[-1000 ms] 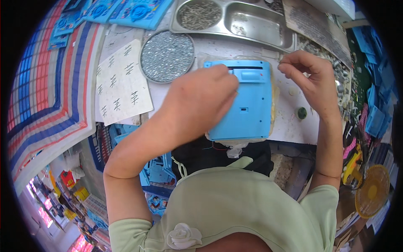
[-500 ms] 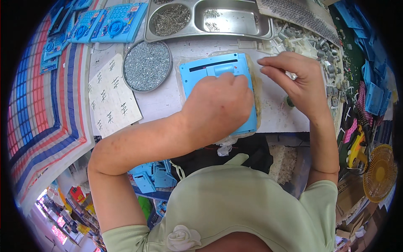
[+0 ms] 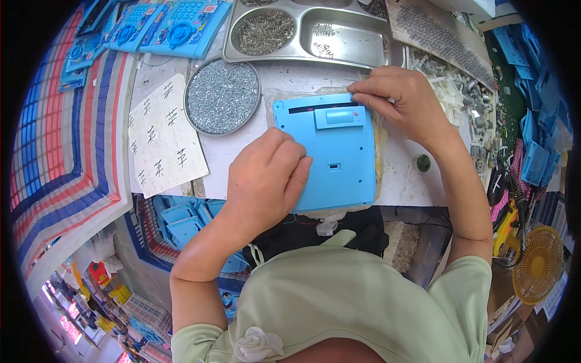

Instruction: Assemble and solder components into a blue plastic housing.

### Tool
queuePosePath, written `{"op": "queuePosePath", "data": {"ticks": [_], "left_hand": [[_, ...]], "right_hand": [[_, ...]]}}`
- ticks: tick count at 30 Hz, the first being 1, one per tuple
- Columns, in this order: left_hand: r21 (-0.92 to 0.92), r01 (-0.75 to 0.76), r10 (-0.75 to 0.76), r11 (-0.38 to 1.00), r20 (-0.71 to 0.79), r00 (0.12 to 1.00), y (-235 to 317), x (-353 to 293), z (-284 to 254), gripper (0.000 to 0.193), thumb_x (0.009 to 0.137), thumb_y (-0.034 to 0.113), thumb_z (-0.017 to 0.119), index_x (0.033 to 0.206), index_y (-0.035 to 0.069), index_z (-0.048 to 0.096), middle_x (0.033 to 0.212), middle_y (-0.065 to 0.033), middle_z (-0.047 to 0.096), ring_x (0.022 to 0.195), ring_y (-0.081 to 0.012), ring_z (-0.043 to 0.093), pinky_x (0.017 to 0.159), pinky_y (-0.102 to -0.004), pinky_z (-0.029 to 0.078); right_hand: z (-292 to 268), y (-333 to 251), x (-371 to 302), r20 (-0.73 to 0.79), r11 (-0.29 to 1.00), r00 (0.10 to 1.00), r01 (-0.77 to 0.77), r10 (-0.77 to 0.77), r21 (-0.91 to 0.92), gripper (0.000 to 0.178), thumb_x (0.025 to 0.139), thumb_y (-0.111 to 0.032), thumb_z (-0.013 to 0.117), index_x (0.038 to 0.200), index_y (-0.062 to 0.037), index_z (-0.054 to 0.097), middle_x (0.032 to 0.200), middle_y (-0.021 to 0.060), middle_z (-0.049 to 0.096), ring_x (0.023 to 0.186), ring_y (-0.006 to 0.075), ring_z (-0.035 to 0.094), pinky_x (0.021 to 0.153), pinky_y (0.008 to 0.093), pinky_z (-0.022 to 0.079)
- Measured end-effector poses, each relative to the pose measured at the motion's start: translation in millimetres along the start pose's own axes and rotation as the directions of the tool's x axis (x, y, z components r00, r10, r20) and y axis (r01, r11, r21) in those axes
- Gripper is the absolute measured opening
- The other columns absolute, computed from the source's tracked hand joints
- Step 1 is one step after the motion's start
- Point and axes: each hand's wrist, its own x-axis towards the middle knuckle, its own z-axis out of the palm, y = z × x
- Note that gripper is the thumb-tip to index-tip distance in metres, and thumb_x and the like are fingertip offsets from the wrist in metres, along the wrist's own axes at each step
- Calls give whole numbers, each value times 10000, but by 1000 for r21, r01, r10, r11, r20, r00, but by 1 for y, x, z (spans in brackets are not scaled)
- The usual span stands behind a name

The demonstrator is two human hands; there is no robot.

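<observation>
A light blue plastic case lies flat on a pad wrapped in clear plastic. Its upward face has a dark slot, a raised block and several small holes. At its left edge is my left hand, fingers curled with the thumb against them; whatever they hold is hidden. My right hand pinches thumb and forefinger at the case's far right corner. Anything between those fingertips is too small to make out. Left of the case stands a round dish of small silver screws.
Behind the case is a steel compartment tray holding small metal parts. White and grey parts are heaped at the right, near a small dark green round object. A handwritten sheet lies left; blue cases lie far left.
My left hand has moved left, off the middle of the case, uncovering its face. The right hand has come in to the far right corner. The whole view has shifted slightly.
</observation>
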Motion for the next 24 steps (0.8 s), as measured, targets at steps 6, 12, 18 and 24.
{"op": "queuePosePath", "data": {"ticks": [6,12,18,24], "left_hand": [[-29,-155,155,987,-16,988,8,12,11,164,816,59,755,970,71,700,908,-65,639,768,-277,609,672,-389,452],[-56,-308,313,950,98,945,15,14,34,235,755,103,790,979,107,717,922,-22,636,768,-221,590,740,-380,429],[5,-410,403,912,176,898,16,10,38,293,735,113,791,1020,102,724,973,-23,627,782,-214,579,784,-387,434],[-74,-259,266,963,118,957,21,6,28,298,786,144,789,1070,80,723,970,-58,640,761,-213,591,734,-348,455]], "right_hand": [[-8,6,5,147,972,979,-168,144,164,180,873,-108,750,1036,-33,770,825,85,721,704,182,648,664,291,508],[-25,-13,-31,-80,936,952,-272,296,224,170,856,-82,773,991,5,718,796,34,680,742,98,622,723,258,506],[-17,-29,-111,-110,742,832,-415,544,526,134,851,19,761,959,38,683,939,60,681,859,125,640,773,259,508],[-12,-69,-120,-161,666,832,-293,532,686,117,854,48,726,959,46,674,931,94,682,876,168,650,802,292,513]]}}
